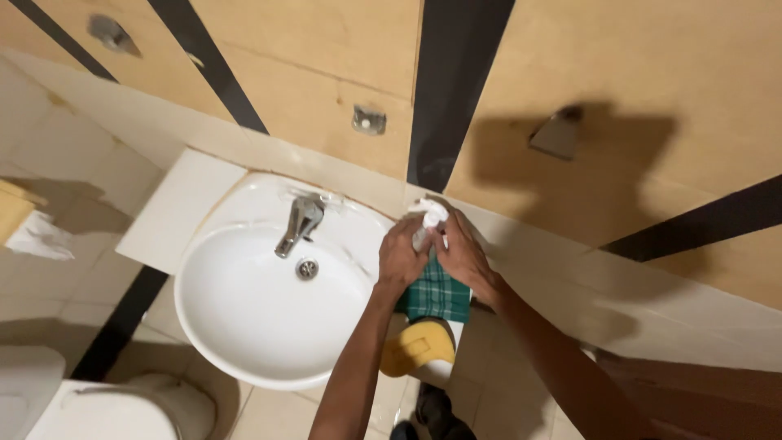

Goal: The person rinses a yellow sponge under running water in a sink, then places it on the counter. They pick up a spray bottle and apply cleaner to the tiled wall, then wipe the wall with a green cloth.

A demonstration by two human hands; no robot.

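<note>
Left hand [401,259] and right hand [463,254] both clenched around crumpled white tissue wad [428,213], at right rim of white ceramic wash basin [244,301]. Green checked cloth [435,295] hangs just below hands. Chrome tap [298,224] at basin's back, well apart.

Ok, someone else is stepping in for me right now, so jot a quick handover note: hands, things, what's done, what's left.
Left hand and right hand are both closed on a white wad at the right rim of the sink.
Green checked cloth lies beneath the hands; yellow sponge sits just below it.
Tap shows no running water; basin looks dry.
Done: things gathered at the rim. Left: can't tell from here.
</note>
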